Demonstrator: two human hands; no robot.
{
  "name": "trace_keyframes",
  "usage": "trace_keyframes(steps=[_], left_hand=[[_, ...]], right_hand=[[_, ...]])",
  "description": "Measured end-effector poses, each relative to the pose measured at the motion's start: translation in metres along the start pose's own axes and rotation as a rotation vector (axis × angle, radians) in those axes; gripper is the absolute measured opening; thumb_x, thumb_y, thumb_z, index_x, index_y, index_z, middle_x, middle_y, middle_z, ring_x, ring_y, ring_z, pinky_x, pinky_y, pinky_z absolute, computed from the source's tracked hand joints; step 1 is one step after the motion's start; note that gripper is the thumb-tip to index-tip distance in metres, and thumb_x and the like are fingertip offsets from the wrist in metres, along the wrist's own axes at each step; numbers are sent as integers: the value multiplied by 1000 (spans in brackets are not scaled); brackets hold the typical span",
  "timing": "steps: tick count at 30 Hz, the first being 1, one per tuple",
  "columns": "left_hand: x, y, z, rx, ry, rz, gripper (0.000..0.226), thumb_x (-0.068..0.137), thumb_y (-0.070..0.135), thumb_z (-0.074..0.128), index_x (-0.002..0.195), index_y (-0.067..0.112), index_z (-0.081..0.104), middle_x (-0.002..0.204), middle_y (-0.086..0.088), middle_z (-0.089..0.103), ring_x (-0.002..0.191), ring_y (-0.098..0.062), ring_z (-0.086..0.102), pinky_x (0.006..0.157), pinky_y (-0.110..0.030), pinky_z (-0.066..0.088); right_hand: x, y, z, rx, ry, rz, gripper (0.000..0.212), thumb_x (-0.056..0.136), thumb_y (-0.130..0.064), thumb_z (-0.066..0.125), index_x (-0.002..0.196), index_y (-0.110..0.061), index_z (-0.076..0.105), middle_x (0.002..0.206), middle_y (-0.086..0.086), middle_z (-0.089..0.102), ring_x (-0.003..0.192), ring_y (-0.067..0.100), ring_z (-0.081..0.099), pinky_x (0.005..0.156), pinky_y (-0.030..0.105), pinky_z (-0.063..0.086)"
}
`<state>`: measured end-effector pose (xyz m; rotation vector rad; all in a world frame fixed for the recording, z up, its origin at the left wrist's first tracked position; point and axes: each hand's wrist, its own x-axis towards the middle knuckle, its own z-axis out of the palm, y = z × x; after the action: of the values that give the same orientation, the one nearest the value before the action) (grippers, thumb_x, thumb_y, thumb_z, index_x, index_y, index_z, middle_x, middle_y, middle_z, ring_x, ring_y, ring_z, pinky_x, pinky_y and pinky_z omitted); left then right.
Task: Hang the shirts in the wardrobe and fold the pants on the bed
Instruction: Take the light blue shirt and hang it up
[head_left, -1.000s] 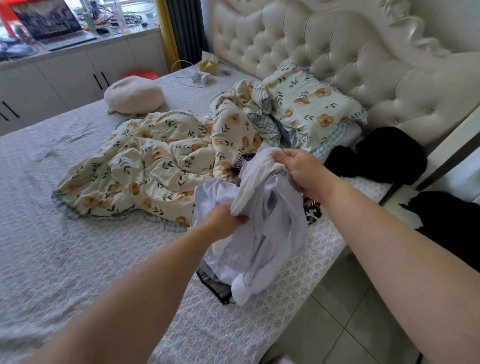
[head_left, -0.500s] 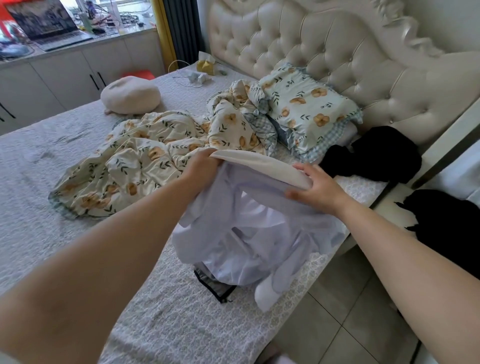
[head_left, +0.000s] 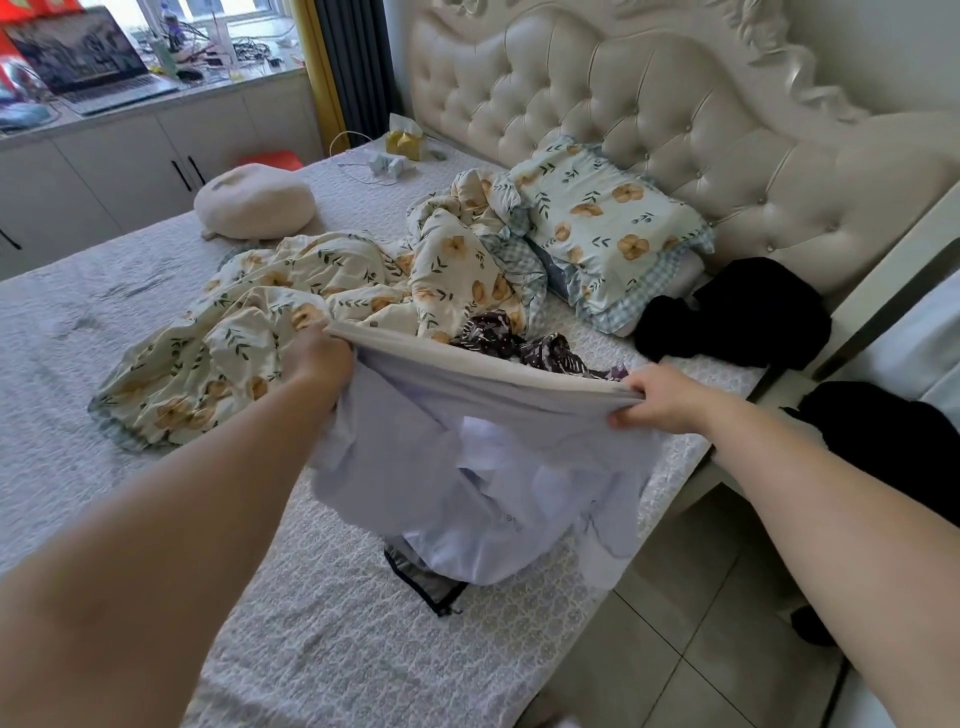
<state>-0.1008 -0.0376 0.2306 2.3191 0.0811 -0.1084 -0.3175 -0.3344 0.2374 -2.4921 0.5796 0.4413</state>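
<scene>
Spreading a garment (head_left: 467, 467) by its cream edge band. This looks like the sorting step, opening it to tell shirt from pants.
- Left hand (head_left: 322, 358): grips one end of the band, fingers buried in cloth.
- Right hand (head_left: 654, 400): pinches the other end, so the band is taut between them.
- Garment: pale lilac, thin, limp. It hangs in loose folds with its foot on the bed (head_left: 156, 519), near the right edge, over a dark piece (head_left: 421, 577).
- Next move, as judged: lift it clear and find the shoulders or waist.
- Bed cover: grey, pebbled weave.
- Beyond: purple-print cloth (head_left: 514, 343), crumpled; floral quilt (head_left: 311, 291), rumpled; black heap (head_left: 737, 312); tufted headboard (head_left: 623, 104).
</scene>
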Motion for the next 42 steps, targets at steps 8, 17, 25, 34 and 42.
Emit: trace_keyframes(steps=[8,17,25,34,42], left_hand=[[-39,18,32,349,-459,404,84,75,27,74,146,35,29,151,-1,25,137,-26,24,112,-42,23],[-82,41,58,76,-794,637,25,95,29,54,72,20,58,64,6,51,62,-11,45,54,-18,35],[-38,-6,28,41,-462,377,33,99,39,43,75,21,58,76,-6,60,76,-22,53,64,-29,35],[-42,-31,32,257,-434,239,36,87,18,58,122,14,54,115,-11,59,96,-26,53,78,-32,42],[-85,14,66,57,-692,607,56,82,31,72,132,25,48,112,3,60,100,-16,57,87,-30,46]], right_hand=[[13,-63,3,58,59,-152,32,86,-32,64,62,-23,47,66,-7,51,61,7,46,52,25,31],[8,-82,10,242,50,-243,33,68,-41,80,77,-28,51,78,-7,56,69,9,51,59,24,39],[1,-28,16,107,-17,-16,32,69,-31,79,54,-29,50,61,-12,53,61,6,51,53,23,33],[2,-42,12,63,164,-83,13,81,-30,69,87,-22,60,86,1,61,85,24,58,65,31,41],[-6,-78,24,-96,450,-353,8,88,-14,55,94,-10,55,85,11,63,77,30,56,59,30,29]])
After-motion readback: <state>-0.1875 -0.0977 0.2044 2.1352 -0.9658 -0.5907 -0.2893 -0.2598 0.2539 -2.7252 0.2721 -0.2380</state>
